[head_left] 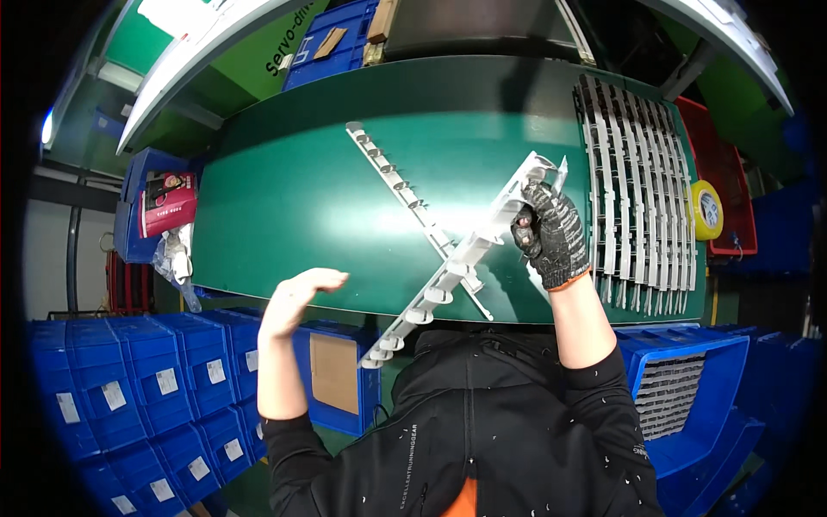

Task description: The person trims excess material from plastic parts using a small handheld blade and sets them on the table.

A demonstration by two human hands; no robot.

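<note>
My right hand (558,231), in a dark grey knitted glove, is closed around the upper end of a long pale-grey plastic strip (468,252) with rounded tabs along it. The strip slants down to the left, its lower end in front of my body. A thin pale piece (562,175) shows beside the gloved fingers; whether it belongs to the held strip I cannot tell. My bare left hand (297,300) is raised left of the strip, fingers stretched out, touching nothing. A second tabbed strip (396,183) lies on the green table (276,207), passing behind the held one.
Several similar strips (642,189) lie in rows at the table's right. Beyond them are a yellow tape roll (707,210) and a red bin (739,185). Blue crates (142,366) stack at the lower left; an open blue crate (719,379) holds strips at the lower right.
</note>
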